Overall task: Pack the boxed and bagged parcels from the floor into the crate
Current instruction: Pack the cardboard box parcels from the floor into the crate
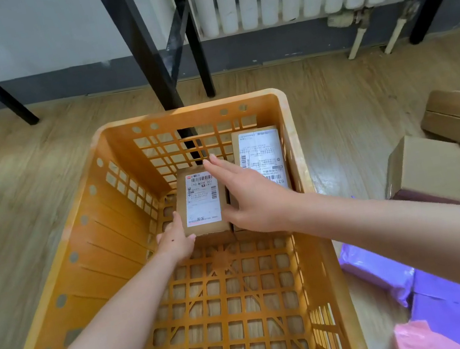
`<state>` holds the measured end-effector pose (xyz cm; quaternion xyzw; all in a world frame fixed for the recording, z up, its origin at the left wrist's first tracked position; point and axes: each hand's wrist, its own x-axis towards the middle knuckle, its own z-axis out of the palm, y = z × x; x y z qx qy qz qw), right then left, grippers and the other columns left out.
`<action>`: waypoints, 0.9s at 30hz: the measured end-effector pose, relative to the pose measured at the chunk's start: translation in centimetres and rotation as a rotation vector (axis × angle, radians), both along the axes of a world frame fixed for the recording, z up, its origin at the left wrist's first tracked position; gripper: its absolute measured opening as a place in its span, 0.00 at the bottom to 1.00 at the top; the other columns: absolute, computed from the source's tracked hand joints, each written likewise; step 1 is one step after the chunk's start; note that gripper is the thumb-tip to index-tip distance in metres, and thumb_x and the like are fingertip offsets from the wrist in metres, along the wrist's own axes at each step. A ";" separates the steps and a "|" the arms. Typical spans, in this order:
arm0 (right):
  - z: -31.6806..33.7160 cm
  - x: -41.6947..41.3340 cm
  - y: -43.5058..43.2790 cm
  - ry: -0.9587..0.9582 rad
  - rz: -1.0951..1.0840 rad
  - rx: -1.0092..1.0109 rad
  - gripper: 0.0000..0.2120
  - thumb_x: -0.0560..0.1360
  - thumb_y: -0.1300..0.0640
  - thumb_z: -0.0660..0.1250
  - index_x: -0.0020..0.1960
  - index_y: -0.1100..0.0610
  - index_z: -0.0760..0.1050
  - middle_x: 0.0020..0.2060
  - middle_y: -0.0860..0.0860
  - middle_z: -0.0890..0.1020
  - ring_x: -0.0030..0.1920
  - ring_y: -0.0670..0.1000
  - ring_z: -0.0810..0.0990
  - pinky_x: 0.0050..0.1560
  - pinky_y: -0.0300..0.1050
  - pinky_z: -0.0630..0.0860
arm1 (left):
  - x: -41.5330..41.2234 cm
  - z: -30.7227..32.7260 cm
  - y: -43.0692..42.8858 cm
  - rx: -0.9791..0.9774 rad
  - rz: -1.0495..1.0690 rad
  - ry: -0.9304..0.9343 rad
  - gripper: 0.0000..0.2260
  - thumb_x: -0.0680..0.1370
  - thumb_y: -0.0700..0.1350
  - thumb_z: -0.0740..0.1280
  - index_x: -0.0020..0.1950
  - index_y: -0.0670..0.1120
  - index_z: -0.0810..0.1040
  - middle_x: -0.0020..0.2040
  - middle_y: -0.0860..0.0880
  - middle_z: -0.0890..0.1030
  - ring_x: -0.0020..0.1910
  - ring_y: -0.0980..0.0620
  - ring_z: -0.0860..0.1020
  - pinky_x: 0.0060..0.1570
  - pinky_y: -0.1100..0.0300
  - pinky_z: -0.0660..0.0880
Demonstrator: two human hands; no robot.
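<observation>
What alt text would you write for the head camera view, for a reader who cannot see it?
A left hand grips a small labelled cardboard box inside an orange crate, the open right hand at its right side; a second labelled box stands beside it. Plain boxes and purple bags lie on the floor.

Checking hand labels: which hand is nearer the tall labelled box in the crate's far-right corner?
Right. The right hand hovers just left of the tall box; the left hand holds the smaller box, farther off.
</observation>
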<state>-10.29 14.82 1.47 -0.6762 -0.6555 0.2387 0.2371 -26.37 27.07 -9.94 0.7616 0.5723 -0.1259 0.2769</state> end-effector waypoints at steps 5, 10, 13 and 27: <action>0.6 2.9 -1.0 -0.184 -0.005 0.083 0.35 0.77 0.59 0.62 0.78 0.52 0.48 0.78 0.47 0.48 0.77 0.46 0.44 0.75 0.45 0.53 | 1.0 2.1 0.1 0.080 -0.007 0.063 0.35 0.78 0.51 0.63 0.78 0.49 0.46 0.77 0.41 0.48 0.75 0.37 0.49 0.73 0.44 0.54; 1.3 5.6 -3.3 -0.300 -0.065 0.162 0.32 0.78 0.58 0.61 0.78 0.56 0.51 0.77 0.50 0.54 0.77 0.48 0.44 0.77 0.49 0.48 | 6.2 7.3 -2.6 0.535 -0.090 -0.428 0.27 0.82 0.55 0.54 0.78 0.47 0.52 0.79 0.48 0.54 0.78 0.48 0.49 0.75 0.49 0.49; 2.0 7.3 -5.5 -0.338 -0.122 0.194 0.30 0.79 0.56 0.60 0.77 0.59 0.52 0.77 0.53 0.56 0.77 0.51 0.46 0.76 0.49 0.46 | 9.5 11.4 -5.1 0.607 -0.161 -0.658 0.27 0.80 0.57 0.48 0.78 0.49 0.53 0.79 0.50 0.54 0.78 0.51 0.48 0.76 0.50 0.45; 1.6 20.2 -21.7 -0.556 -0.464 -0.148 0.32 0.78 0.54 0.59 0.77 0.60 0.49 0.77 0.53 0.54 0.77 0.53 0.47 0.75 0.53 0.48 | 20.8 14.8 -20.7 0.569 -0.653 -0.648 0.30 0.78 0.51 0.59 0.78 0.48 0.52 0.79 0.48 0.52 0.78 0.49 0.43 0.75 0.50 0.40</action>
